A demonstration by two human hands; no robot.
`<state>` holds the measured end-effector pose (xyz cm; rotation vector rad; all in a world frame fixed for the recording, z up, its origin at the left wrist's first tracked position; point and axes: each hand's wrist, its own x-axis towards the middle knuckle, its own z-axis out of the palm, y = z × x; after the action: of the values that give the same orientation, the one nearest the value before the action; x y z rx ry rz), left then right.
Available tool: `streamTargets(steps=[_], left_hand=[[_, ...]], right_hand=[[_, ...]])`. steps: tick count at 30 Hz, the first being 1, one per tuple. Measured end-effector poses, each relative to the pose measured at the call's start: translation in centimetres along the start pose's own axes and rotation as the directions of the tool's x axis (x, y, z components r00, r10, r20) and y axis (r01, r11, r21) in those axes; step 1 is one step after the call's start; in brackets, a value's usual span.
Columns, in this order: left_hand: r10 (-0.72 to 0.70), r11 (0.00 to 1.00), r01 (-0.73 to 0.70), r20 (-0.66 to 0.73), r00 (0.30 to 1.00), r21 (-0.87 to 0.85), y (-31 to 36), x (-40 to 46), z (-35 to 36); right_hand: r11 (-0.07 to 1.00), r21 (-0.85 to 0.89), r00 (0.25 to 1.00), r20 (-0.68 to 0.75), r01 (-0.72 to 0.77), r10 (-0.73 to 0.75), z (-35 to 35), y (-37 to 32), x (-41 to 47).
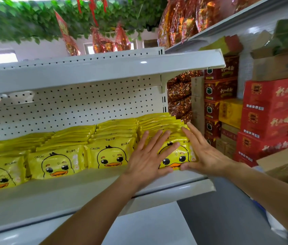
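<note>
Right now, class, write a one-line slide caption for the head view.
Left hand and right hand press yellow duck packets on a white shelf.

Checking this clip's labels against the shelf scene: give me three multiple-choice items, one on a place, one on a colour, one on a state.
1. Which row of yellow duck packs on the shelf do both hands touch?
A. the leftmost row
B. a middle row
C. the rightmost row

2. The stacked cartons to the right of the shelf are mostly:
A. blue
B. red
C. white

3. The left hand is:
A. flat, fingers spread on the front pack
B. curled into a fist
C. pinching a carton

Answers:
1 C: the left hand and the right hand frame the row at the shelf's right end.
2 B: their faces are red with gold lettering.
3 A: its straight fingers lie across the duck face.
</note>
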<state>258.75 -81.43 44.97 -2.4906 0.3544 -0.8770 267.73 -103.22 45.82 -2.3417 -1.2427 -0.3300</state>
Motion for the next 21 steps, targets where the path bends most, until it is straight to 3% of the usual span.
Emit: streamTargets(steps=[15,18,20,21], left_hand=[[-0.085,0.996,0.085,0.103,0.991,0.002,-1.7,2.5,2.9],[-0.080,0.994,0.088,0.129,0.988,-0.060,-1.5,2.7,2.1],[-0.061,0.991,0.074,0.119,0.991,-0.115,-1.8,3.2,1.3],[-0.060,0.990,0.074,0.120,0.991,-0.120,-2.1,3.6,0.9]], right_hand=[[0.996,0.021,0.996,0.037,0.083,-0.084,1.2,3.3,5.0],[0.993,-0.025,0.994,0.019,0.111,-0.111,1.1,3.7,4.8],[0.990,0.080,0.990,-0.091,0.117,-0.110,0.9,4.0,4.9],[0.972,0.223,0.987,-0.158,0.076,-0.041,0.7,3.9,5.3]])
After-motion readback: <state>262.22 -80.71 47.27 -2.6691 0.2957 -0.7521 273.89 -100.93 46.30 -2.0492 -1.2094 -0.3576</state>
